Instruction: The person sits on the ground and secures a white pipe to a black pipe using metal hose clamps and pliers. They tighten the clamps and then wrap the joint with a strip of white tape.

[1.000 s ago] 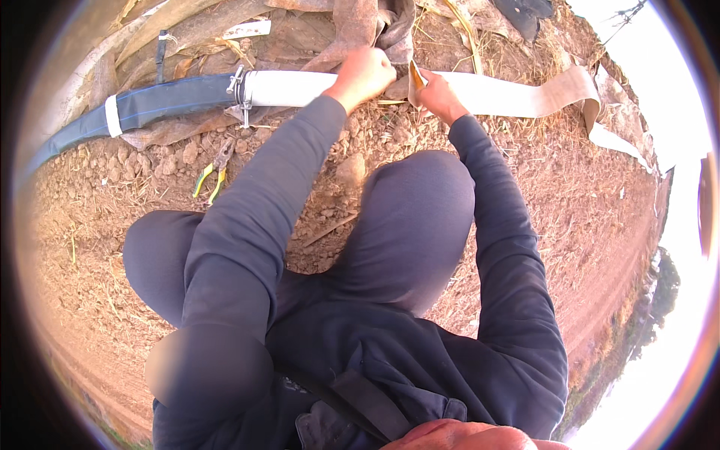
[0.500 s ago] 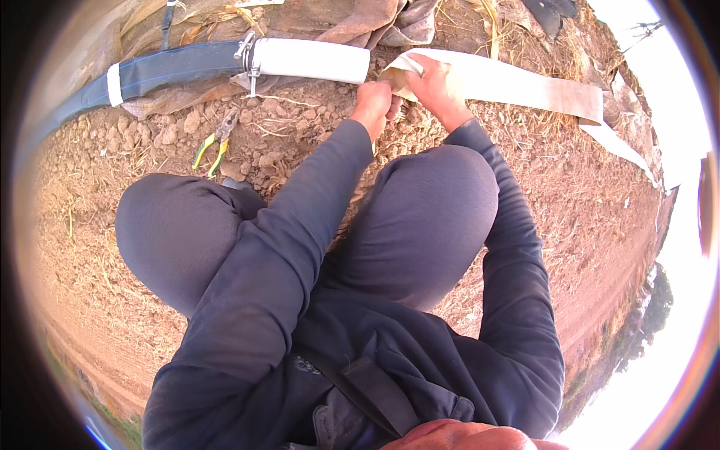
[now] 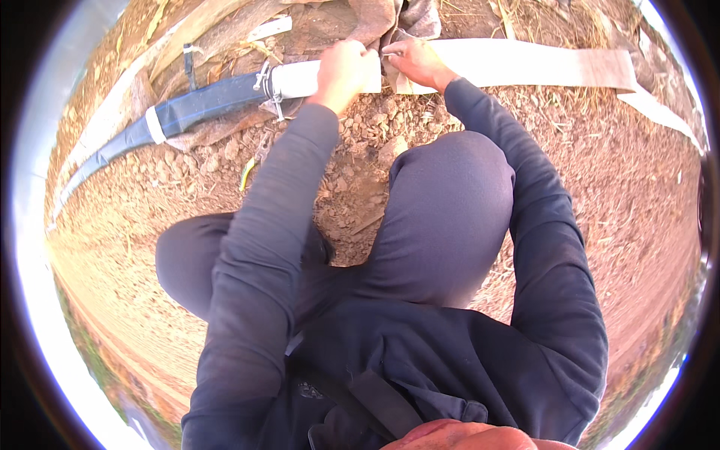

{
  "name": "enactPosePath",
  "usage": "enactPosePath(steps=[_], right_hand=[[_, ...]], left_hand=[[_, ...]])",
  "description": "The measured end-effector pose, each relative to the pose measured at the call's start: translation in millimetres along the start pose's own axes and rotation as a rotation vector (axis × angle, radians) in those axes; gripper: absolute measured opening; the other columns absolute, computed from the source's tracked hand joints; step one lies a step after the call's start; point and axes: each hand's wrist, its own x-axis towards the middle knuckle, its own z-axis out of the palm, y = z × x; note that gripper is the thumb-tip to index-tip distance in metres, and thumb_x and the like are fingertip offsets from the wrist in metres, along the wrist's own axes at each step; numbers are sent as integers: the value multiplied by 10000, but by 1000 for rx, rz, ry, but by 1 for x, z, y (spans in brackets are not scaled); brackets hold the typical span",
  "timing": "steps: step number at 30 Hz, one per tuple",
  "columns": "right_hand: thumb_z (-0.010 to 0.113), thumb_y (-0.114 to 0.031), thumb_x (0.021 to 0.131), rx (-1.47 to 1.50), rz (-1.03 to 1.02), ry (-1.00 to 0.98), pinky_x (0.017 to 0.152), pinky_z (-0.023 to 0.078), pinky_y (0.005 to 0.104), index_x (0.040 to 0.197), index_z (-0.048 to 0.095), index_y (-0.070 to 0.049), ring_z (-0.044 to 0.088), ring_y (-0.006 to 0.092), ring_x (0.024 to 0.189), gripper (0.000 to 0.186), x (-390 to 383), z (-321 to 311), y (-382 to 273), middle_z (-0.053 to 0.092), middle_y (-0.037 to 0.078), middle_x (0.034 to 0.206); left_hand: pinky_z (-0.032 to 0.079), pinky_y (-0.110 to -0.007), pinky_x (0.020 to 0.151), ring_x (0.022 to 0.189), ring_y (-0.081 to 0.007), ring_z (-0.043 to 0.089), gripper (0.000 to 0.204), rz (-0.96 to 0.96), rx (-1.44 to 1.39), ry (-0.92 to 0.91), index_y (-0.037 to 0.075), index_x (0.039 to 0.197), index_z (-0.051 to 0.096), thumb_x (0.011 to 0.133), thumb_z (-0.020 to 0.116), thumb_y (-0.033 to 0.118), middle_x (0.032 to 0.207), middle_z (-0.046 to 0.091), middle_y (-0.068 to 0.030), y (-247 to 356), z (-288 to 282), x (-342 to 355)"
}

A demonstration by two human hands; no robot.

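Note:
My left hand (image 3: 342, 73) is closed over the right part of a short white pipe (image 3: 294, 79). At that pipe's left end, metal clamps (image 3: 267, 88) fasten it to a dark blue hose (image 3: 206, 103). My right hand (image 3: 420, 63) pinches the near end of a flat white hose (image 3: 517, 64), which stretches off to the right. A small gap separates this hose end from the pipe's free end. Pliers with yellow-green handles (image 3: 247, 174) lie on the soil, partly hidden by my left sleeve.
Brown, crumpled cloth (image 3: 371, 19) lies behind the pipe. A white band (image 3: 154, 125) circles the blue hose, and a dark strap (image 3: 189, 66) stands behind it. Clods and dry straw cover the soil (image 3: 375, 120) around my bent knees (image 3: 454, 202).
My left hand has moved left from the flat hose's end onto the white pipe. My right hand stays at the hose end. The view has shifted, and my left sleeve now covers part of the pliers.

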Motion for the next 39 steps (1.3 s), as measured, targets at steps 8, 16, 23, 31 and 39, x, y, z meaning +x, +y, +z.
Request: enactPosePath(steps=[8, 16, 23, 31, 39], right_hand=[[624, -164, 952, 337, 200, -64, 877, 584, 387, 1331, 741, -97, 760, 247, 867, 402, -11, -10, -5, 792, 162, 929], [574, -88, 963, 384, 109, 3, 830, 574, 330, 1410, 680, -59, 719, 188, 869, 460, -18, -11, -14, 766, 139, 971], [537, -39, 964, 677, 145, -147, 746, 562, 298, 1362, 708, -27, 676, 140, 794, 432, -24, -28, -54, 749, 104, 956], [509, -35, 975, 663, 281, -137, 711, 565, 296, 1420, 604, 86, 681, 153, 790, 470, -14, -21, -62, 738, 148, 1031], [503, -22, 943, 486, 178, -238, 761, 559, 297, 1429, 602, 64, 662, 134, 797, 503, -14, -22, -61, 735, 108, 966]], left_hand=[[459, -498, 1122, 1281, -420, 596, 1046, 372, 752, -659, 64, 1599, 350, 768, 909, 365, 1391, 607, -244, -22, -54, 19], [498, -495, 1058, 1244, -402, 613, 865, 462, 519, -536, 81, 1483, 467, 766, 884, 326, 1347, 614, -201, -27, -88, 16], [496, -492, 1053, 1245, -396, 611, 875, 552, 398, -459, 89, 1483, 467, 765, 895, 347, 1339, 614, -188, -33, -105, 5], [504, -518, 1054, 1247, -437, 601, 892, 498, 552, -490, 41, 1516, 409, 823, 881, 345, 1343, 600, -223, -39, -78, -1], [495, -511, 1074, 1242, -428, 617, 1038, 552, 476, -594, 50, 1605, 324, 796, 872, 399, 1364, 609, -227, -46, -69, 6]])
